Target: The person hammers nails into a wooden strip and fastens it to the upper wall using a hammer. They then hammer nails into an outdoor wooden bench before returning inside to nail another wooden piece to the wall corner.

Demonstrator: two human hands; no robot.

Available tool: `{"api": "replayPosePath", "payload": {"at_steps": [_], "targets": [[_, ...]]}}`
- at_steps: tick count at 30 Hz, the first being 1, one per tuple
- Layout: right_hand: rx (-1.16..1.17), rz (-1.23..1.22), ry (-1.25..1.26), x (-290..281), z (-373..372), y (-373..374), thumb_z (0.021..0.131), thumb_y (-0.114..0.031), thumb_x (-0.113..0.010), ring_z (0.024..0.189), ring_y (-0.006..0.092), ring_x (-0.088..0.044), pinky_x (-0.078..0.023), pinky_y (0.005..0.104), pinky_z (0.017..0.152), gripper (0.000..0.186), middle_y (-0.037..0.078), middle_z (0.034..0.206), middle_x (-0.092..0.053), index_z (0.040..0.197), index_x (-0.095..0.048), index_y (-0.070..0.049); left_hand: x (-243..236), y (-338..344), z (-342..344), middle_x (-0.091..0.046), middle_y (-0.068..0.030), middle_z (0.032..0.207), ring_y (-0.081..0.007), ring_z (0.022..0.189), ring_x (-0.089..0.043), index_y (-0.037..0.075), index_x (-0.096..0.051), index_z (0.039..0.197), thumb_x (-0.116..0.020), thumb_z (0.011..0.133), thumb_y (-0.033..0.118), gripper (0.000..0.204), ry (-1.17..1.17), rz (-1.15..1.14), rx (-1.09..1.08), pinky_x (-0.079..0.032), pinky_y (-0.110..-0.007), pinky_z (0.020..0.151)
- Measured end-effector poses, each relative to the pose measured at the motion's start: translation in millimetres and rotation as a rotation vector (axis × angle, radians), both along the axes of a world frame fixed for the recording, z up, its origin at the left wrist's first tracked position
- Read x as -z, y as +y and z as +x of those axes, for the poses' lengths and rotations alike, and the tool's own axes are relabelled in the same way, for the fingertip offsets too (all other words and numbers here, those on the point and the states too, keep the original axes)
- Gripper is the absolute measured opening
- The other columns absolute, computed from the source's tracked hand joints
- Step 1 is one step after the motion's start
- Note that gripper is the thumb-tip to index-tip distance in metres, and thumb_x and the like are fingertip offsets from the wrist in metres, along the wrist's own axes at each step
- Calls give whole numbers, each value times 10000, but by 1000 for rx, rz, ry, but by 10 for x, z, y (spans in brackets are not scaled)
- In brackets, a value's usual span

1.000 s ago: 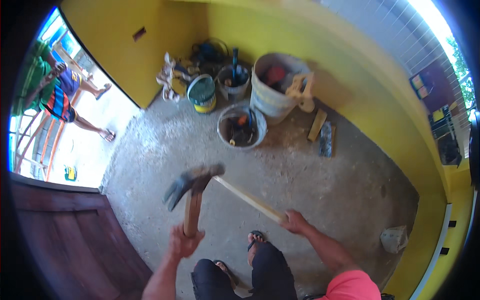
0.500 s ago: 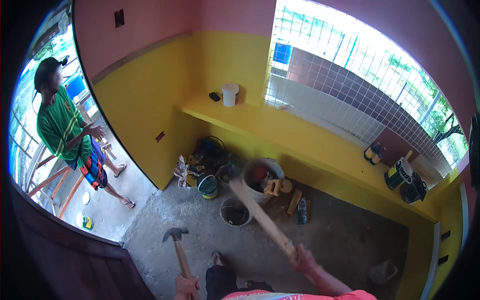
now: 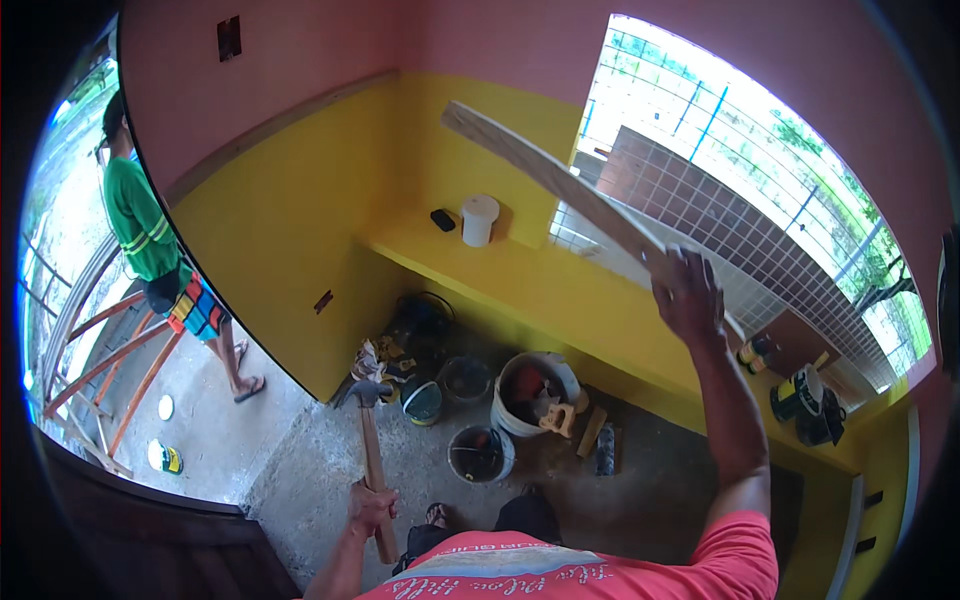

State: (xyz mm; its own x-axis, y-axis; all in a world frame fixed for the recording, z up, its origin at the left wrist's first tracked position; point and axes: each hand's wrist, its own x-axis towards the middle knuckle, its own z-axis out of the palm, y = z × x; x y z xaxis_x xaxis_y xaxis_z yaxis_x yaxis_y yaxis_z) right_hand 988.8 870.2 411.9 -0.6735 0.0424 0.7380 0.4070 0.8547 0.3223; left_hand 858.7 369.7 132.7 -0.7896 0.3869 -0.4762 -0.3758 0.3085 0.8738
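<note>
Yellow walls behind; right hand (image 3: 690, 295) lifts plank (image 3: 560, 180), left hand (image 3: 372, 508) grips hammer (image 3: 368, 440).

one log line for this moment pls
left hand: grip on hammer, head up | right hand: grip on plank, raised overhead | buckets on floor

A: What's hidden?
B: Wooden slat (image 3: 560, 180) partly covered by right hand (image 3: 688, 295). Hammer (image 3: 371, 450) handle end hidden in left hand (image 3: 371, 507).
A: Buckets?
B: White bucket (image 3: 530, 392) contents too small to tell.
</note>
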Motion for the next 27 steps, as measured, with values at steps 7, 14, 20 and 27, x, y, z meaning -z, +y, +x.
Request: {"api": "replayPosePath", "payload": {"at_steps": [7,14,20,27], "targets": [[60,72,-121,-491,-1653,1056,813,-285,-681,972,279,-601,-543,417,794,435,82,1056,-567,1187,-535,-116,364,264,43,-553,-81,558,-192,447,-569,5,-540,710,-739,754,37,206,-184,-128,-73,-487,-347,407],[-66,195,-85,-414,-3308,1898,858,-275,-613,1008,286,-587,-547,405,780,340,84,1069,-566,1152,-565,-111,1330,216,720,-591,-121,620,-229,536,-606,24,-599,738,-759,770,158,212,-354,-430,-222,-488,-385,473],[-94,196,-2,-362,-4234,2219,849,-157,-548,973,250,-582,-537,400,715,166,69,980,-558,1001,-572,-95,1165,267,589,-601,-148,734,-282,703,-597,52,-615,850,-725,791,169,171,-102,-514,0,-455,-424,644],[-15,244,42,-182,-4860,2347,840,-157,-549,871,223,-574,-507,381,653,175,50,944,-544,1008,-570,-109,986,116,-17,-612,-179,868,-343,898,-586,84,-635,981,-685,816,181,198,55,-555,192,-417,-470,845]]}}
